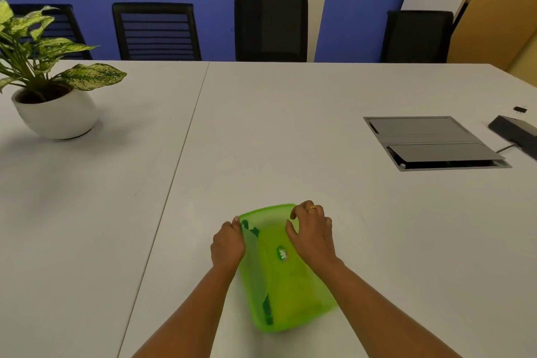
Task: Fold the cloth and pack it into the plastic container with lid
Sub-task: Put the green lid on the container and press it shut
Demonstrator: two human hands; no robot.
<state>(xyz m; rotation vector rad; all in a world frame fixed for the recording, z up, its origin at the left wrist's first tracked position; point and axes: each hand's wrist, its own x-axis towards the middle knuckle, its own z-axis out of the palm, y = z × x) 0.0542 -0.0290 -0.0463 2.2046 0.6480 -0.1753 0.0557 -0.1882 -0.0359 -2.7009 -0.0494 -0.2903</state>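
Count on the surface (pixel 261 139): one green translucent container (pixel 293 311), one lid (pixel 270 212), one cloth (pixel 268 314), two hands

The container sits at the near edge, just right of the seam between the two white panels, long axis running away from you. The lid lies on top of it, with an oval logo near the middle. Whether it is seated all round, you cannot tell

The cloth is inside the container. Only dark green patches show through the plastic along its left side, so its folds cannot be read

Your left hand (pixel 228 244) holds the container at its far left corner, fingers curled round the edge. Your right hand (pixel 311 234) is on the lid near the far right corner, fingers bent over the rim and thumb down on the top; one ring (pixel 312 207) is on it

Elsewhere:
- one plant (pixel 43 46) in one white pot (pixel 55 116), far left
- one grey cable hatch (pixel 433 141) set into the surface, to the right
- one dark device (pixel 517 131) with a cable, at the right edge
- one small black item (pixel 520 109), just beyond the device
- four black chairs (pixel 157 30) along the far side
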